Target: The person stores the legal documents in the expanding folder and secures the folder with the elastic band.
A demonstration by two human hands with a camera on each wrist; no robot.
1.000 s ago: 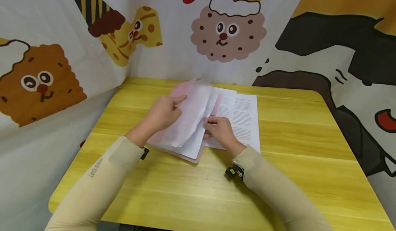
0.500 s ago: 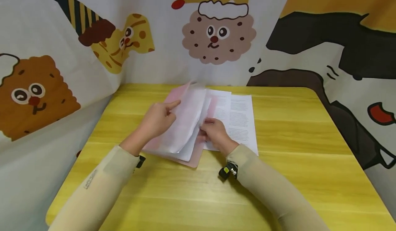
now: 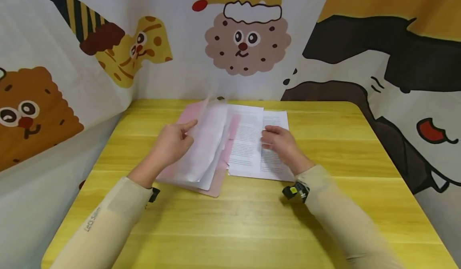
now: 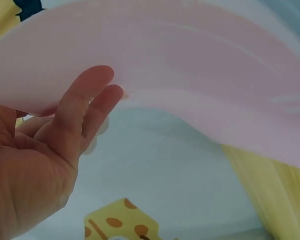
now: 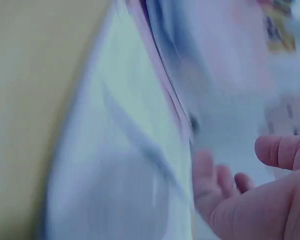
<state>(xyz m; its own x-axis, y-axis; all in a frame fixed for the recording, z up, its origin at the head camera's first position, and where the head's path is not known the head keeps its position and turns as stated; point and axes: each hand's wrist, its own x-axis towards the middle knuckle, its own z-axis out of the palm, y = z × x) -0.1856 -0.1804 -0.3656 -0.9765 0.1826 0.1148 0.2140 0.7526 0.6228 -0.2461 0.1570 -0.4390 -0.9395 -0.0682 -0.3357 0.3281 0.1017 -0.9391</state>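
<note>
A pink folder lies on the table with loose white sheets in it. My left hand is at the raised left side, its index finger extended against the translucent pink cover. In the left wrist view its fingers lie against the curved pink cover. White sheets lean up beside that cover. My right hand hovers over the printed sheets to the right, loosely spread, with nothing held. In the right wrist view the right hand shows relaxed fingers beside blurred paper.
The yellow wood-grain table extends all around the folder. A white curtain with cartoon prints hangs right behind the table's far edge. A dark wrist-worn camera sits below the right hand.
My right hand has left the folder's middle, where it touched the sheets, and moved right over the printed pages. The left hand keeps its place at the raised cover. The head view has shifted slightly.
</note>
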